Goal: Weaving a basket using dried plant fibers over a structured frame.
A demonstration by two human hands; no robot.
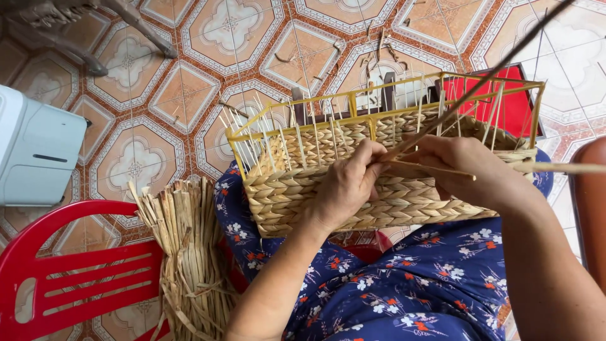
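- tiled floor (189,95), octagon pattern in orange and white, runs behind and to both sides of the basket.
- blue floral dress (404,284) over the lap, directly under the basket and in front of it.
- half-woven basket (297,189) rests tilted on the lap, mid frame; braided straw-coloured wall on the near side, yellow wire frame (353,120) with thin upright ribs standing bare above the weave.
- red plastic chair (69,271) well to the left of the basket, low in frame.
- white plastic appliance or box (38,151) far left of the basket, above the red chair; kind unclear.
- bundle of dried reed strips (189,252) tied in the middle, just left of the basket, between it and the red chair, cut ends up.
- red flat thing (514,104) behind the basket's right end, seen through the ribs; cannot tell what it is.
- brown rounded edge (590,208) right of the basket, cut off by the frame.
- left hand (344,186) on the basket's near wall, fingers curled over the top of the weave, thumb and fingers pinched on a reed strand (429,168).
- right hand (467,167) just right of the left hand, at the basket's rim, fingers closed narrow around the same strand; its loose end runs off past the basket's right side.
- a long thin dark strand (505,60) rises diagonally from the hands across the basket toward the top right.
- scattered reed scraps (372,60) on the floor behind the basket.
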